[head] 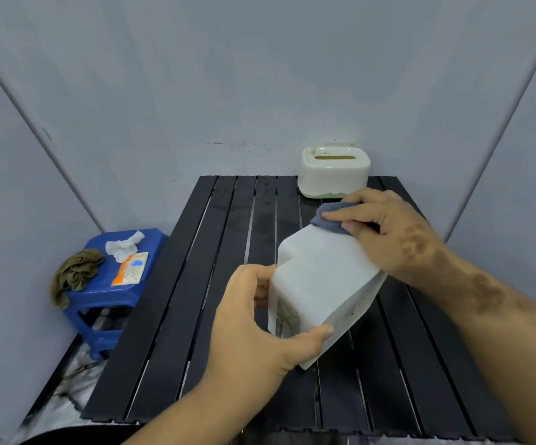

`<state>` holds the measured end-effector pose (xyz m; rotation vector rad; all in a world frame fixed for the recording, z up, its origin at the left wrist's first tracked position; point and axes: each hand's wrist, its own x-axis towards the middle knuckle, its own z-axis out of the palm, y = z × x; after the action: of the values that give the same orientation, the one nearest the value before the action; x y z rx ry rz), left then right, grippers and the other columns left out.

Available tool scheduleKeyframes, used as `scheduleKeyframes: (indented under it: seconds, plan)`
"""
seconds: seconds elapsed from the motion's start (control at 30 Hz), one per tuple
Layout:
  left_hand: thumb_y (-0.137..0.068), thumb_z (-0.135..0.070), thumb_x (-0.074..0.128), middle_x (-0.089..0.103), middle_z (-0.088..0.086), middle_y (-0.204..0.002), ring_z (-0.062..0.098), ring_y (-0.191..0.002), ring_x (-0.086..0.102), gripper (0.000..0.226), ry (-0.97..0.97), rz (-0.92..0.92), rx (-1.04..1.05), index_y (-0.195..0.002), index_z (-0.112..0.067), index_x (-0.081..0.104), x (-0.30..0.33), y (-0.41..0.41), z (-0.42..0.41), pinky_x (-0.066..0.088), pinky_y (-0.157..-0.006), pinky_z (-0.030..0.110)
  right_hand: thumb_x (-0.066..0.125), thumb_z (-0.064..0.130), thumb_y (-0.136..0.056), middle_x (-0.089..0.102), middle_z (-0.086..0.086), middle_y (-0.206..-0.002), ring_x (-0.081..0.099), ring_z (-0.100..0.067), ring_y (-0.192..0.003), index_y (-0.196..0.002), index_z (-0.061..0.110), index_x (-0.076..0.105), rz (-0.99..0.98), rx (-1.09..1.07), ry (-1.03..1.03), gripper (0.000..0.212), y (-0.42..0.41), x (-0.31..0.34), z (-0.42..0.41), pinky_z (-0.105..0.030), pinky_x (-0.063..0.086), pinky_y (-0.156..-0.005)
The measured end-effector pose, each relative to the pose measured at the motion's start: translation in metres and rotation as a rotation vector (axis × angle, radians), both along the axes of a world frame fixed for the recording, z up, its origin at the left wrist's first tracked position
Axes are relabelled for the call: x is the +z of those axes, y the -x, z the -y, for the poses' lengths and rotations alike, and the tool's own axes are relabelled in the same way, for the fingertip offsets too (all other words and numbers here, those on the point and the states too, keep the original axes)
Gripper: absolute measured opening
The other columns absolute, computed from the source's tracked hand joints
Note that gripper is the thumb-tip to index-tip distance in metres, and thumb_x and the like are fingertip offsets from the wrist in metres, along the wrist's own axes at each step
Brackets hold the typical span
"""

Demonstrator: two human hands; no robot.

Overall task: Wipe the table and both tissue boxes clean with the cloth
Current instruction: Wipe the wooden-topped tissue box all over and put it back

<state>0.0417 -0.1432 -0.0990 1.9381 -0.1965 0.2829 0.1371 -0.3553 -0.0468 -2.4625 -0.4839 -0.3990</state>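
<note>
A white tissue box (319,277) is tilted above the black slatted table (196,284), its open underside facing me. My left hand (254,326) grips its near lower edge, thumb curled over the rim. My right hand (385,229) holds a grey-blue cloth (331,216) and presses it on the box's far upper end. A second white tissue box (334,171) with a green base and a slot on top stands upright at the table's far right edge.
A blue plastic stool (109,293) stands left of the table with an olive rag (74,274), a crumpled white tissue (122,245) and an orange packet (130,268) on it. Grey panels wall in the back and both sides.
</note>
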Motion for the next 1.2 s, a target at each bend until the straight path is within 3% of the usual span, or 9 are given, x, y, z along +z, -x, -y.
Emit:
scheduleKeyframes:
  seconds: [0.17,0.23,0.33,0.43,0.53,0.67,0.8,1.03,1.2]
  plan:
    - [-0.051,-0.034,0.100,0.068,-0.015,-0.104,0.009,-0.101,0.063,0.066,-0.018,-0.007,-0.004,-0.102,-0.040,0.059,-0.001,-0.001,-0.003,0.051,-0.081,0.017,0.049,0.008,-0.087,0.063,0.007,-0.105,0.047,-0.024,-0.092,-0.110,0.027,0.073,0.132,0.165,0.207,0.038,0.016,-0.004,-0.036,-0.030,0.039,-0.088]
    - [-0.051,-0.030,0.101,0.067,-0.015,-0.104,0.009,-0.101,0.063,0.066,-0.014,-0.009,-0.002,-0.101,-0.041,0.059,-0.001,0.000,-0.002,0.049,-0.081,0.015,0.050,0.008,-0.087,0.063,0.010,-0.109,0.044,-0.019,-0.094,-0.112,0.029,0.072,0.073,0.273,0.211,0.039,0.017,0.000,-0.035,-0.022,0.033,-0.089]
    - [-0.049,-0.037,0.098,0.068,-0.014,-0.104,0.009,-0.101,0.064,0.065,-0.022,-0.012,-0.002,-0.101,-0.040,0.059,-0.001,0.000,-0.003,0.050,-0.081,0.017,0.055,0.004,-0.093,0.059,0.016,-0.109,0.047,-0.017,-0.107,-0.112,0.029,0.072,0.025,0.063,0.021,0.036,-0.005,-0.005,-0.008,-0.002,0.022,-0.092]
    - [-0.048,-0.042,0.094,0.069,-0.015,-0.104,0.008,-0.101,0.065,0.062,-0.022,-0.007,-0.009,-0.099,-0.042,0.058,0.001,-0.002,-0.004,0.053,-0.082,0.021,0.051,0.005,-0.095,0.055,0.020,-0.108,0.046,-0.015,-0.111,-0.113,0.032,0.069,-0.026,-0.054,-0.061,0.038,-0.009,-0.012,0.003,-0.011,0.028,-0.096]
    - [-0.049,-0.041,0.095,0.069,-0.015,-0.103,0.009,-0.100,0.065,0.062,-0.017,0.000,-0.020,-0.099,-0.041,0.058,0.002,-0.002,-0.005,0.053,-0.081,0.020,0.048,0.009,-0.091,0.058,0.019,-0.106,0.044,-0.015,-0.100,-0.110,0.030,0.072,0.086,0.101,0.079,0.037,0.011,-0.006,-0.017,-0.026,0.036,-0.095]
    - [-0.049,-0.042,0.095,0.069,-0.015,-0.104,0.007,-0.100,0.065,0.062,-0.013,-0.005,-0.019,-0.099,-0.042,0.058,0.003,-0.003,-0.005,0.053,-0.082,0.018,0.052,0.012,-0.088,0.060,0.020,-0.109,0.047,-0.009,-0.102,-0.109,0.035,0.072,0.023,0.370,0.132,0.037,0.021,0.004,-0.014,-0.017,0.033,-0.095]
    - [-0.049,-0.041,0.095,0.070,-0.014,-0.105,0.008,-0.100,0.066,0.061,-0.014,-0.011,-0.026,-0.099,-0.042,0.059,0.003,-0.007,-0.007,0.055,-0.084,0.023,0.058,0.001,-0.089,0.062,0.022,-0.108,0.051,-0.007,-0.109,-0.097,0.039,0.072,0.015,0.105,-0.045,0.041,0.004,-0.003,0.026,-0.034,0.037,-0.104]
    - [-0.054,-0.034,0.100,0.072,-0.010,-0.103,0.011,-0.098,0.068,0.060,-0.014,-0.015,-0.044,-0.100,-0.036,0.062,0.005,-0.008,-0.009,0.056,-0.082,0.024,0.059,0.012,-0.086,0.065,0.014,-0.103,0.049,-0.012,-0.097,-0.099,0.025,0.076,0.067,0.475,0.094,0.026,0.038,0.001,-0.022,-0.016,0.035,-0.091]
    - [-0.054,-0.029,0.101,0.071,-0.011,-0.103,0.009,-0.098,0.067,0.062,-0.013,-0.025,-0.031,-0.102,-0.035,0.062,0.005,-0.012,-0.010,0.055,-0.082,0.020,0.062,0.006,-0.088,0.063,0.021,-0.106,0.050,-0.010,-0.106,-0.094,0.041,0.072,0.047,0.197,0.015,0.037,0.015,-0.003,0.034,-0.033,0.039,-0.099]
